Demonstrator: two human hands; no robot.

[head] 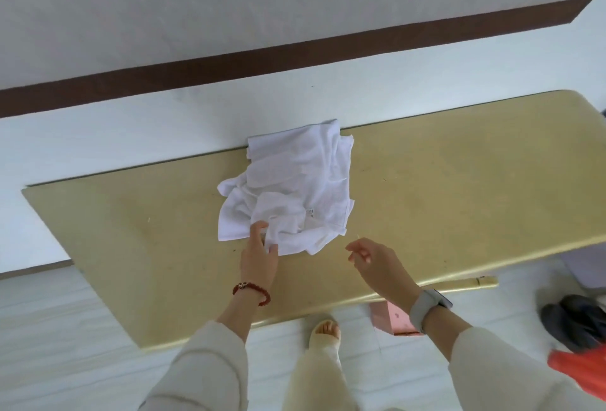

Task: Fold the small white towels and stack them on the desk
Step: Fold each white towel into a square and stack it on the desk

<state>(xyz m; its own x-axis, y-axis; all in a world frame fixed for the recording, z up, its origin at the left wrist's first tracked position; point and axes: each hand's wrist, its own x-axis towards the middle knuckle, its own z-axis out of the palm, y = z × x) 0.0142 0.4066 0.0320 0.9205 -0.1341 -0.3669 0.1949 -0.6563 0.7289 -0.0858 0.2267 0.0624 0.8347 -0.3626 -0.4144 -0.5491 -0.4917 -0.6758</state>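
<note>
Pile of small white towels [288,191] sits crumpled at frame centre on the gold-coloured desk [459,187], unfolded. Its far end hangs over the desk's back edge toward the white wall; a small label shows near the pile's lower right.

Left hand [259,253], lower centre, is at the pile's near edge: fingers curled, pinching a fold of towel cloth between thumb and fingertips. Red bead bracelet [252,292] on that wrist.

Right hand [377,259], right of the pile, hovers above the desk, apart from the towels. Fingers loosely bent and slightly spread, holding nothing. Grey watch [429,309] on that wrist. Both sleeves are cream.

Around:
- Dark brown band [229,63] runs diagonally across the wall, upper half of frame.
- Pink box [396,318] on the floor under the desk's near edge, partly hidden by the right forearm.
- A foot in an open-toed slipper [324,332], bottom centre, below the desk edge.
- Dark bag-like item [574,322] and something orange-red [580,368] at the lower right edge, blurred; can't tell what they are.
- Floor is pale tile.

Nothing lies between the right hand and the pile.
</note>
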